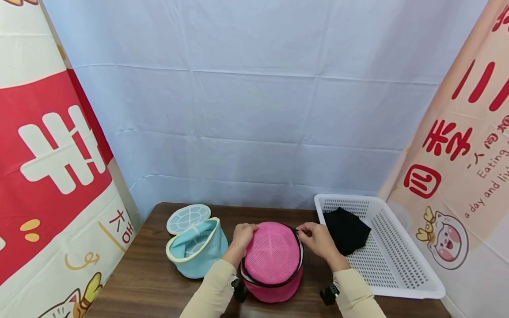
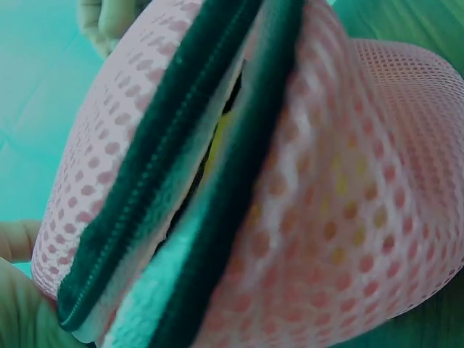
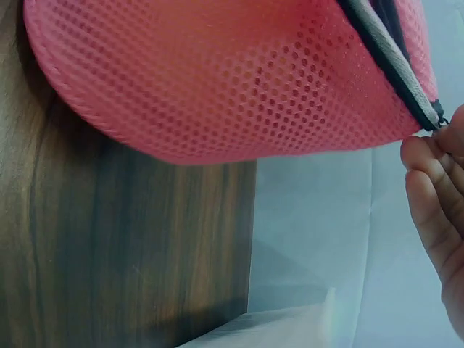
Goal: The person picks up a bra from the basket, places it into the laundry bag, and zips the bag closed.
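A pink mesh laundry bag (image 1: 271, 256), round with a black zipper around its lid, stands on the table in the head view. At the lid's far left edge, my left hand (image 1: 242, 238) grips the bag. My right hand (image 1: 318, 238) pinches the zipper pull (image 3: 439, 123) at the far right side of the rim. In the left wrist view the zipper (image 2: 167, 130) gapes, and something yellow (image 2: 217, 145) shows inside, its kind not clear. Left of the pink bag stands a light blue laundry bag (image 1: 204, 260) with its lid (image 1: 188, 218) folded back.
A white plastic basket (image 1: 401, 265) stands at the right of the brown wooden table (image 1: 147, 265), with a folded black cloth (image 1: 347, 230) in it. A pale blue curtain (image 1: 254, 132) hangs behind the table, and printed cloths hang on both sides.
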The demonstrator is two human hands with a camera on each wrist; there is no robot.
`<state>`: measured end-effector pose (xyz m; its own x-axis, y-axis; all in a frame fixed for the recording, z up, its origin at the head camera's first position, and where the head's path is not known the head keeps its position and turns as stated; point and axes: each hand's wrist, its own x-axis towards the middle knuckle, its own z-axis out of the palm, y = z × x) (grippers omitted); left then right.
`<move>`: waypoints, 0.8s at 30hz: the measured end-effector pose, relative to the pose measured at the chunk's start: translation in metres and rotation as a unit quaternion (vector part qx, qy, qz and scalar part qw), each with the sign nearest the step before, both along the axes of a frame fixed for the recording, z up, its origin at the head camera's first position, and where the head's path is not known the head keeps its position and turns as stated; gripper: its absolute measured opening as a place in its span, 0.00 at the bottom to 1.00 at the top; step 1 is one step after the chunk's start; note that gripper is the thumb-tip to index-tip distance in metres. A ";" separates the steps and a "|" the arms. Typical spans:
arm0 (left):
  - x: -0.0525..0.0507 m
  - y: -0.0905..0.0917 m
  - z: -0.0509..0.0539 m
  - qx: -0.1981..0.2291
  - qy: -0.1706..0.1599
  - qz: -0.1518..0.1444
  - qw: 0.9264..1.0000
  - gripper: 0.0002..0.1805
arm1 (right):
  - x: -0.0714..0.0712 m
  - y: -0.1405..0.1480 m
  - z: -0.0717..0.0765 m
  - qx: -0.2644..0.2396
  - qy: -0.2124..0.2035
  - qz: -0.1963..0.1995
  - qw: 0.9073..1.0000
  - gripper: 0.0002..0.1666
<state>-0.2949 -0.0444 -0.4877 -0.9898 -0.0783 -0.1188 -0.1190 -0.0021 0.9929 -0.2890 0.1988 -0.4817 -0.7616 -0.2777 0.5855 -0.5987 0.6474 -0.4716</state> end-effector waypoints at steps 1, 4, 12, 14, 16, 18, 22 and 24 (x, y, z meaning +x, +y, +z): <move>0.000 0.000 0.000 0.004 0.001 0.006 1.000 0.16 | 0.000 0.000 0.000 0.000 0.005 0.000 1.000 0.07; 0.000 0.000 0.000 0.012 0.002 0.032 0.999 0.15 | 0.000 0.001 -0.002 -0.001 0.007 0.000 1.000 0.07; 0.001 0.005 -0.004 0.023 0.001 0.063 0.998 0.12 | 0.001 0.004 -0.007 -0.012 -0.014 -0.013 1.000 0.06; 0.001 0.005 -0.004 0.022 0.002 0.067 0.998 0.11 | 0.002 0.004 -0.008 -0.014 -0.020 -0.013 1.000 0.06; 0.001 0.005 -0.005 0.020 0.000 0.072 0.997 0.10 | 0.002 0.004 -0.009 -0.018 -0.019 -0.009 1.000 0.07; 0.002 0.005 -0.005 0.020 0.002 0.079 0.997 0.09 | 0.002 0.004 -0.009 -0.019 -0.010 -0.005 1.000 0.07; 0.003 0.005 -0.006 0.027 0.011 0.098 0.995 0.08 | 0.002 0.005 -0.010 -0.020 0.003 -0.004 1.000 0.08; 0.004 0.006 -0.007 0.032 0.010 0.105 0.994 0.09 | 0.003 0.005 -0.010 -0.019 -0.003 -0.006 1.000 0.08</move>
<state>-0.2911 -0.0386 -0.4944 -0.9545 -0.2769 -0.1104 -0.0889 -0.0891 0.9920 -0.2865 0.2041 -0.4915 -0.7683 -0.2463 0.5908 -0.5883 0.6355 -0.5001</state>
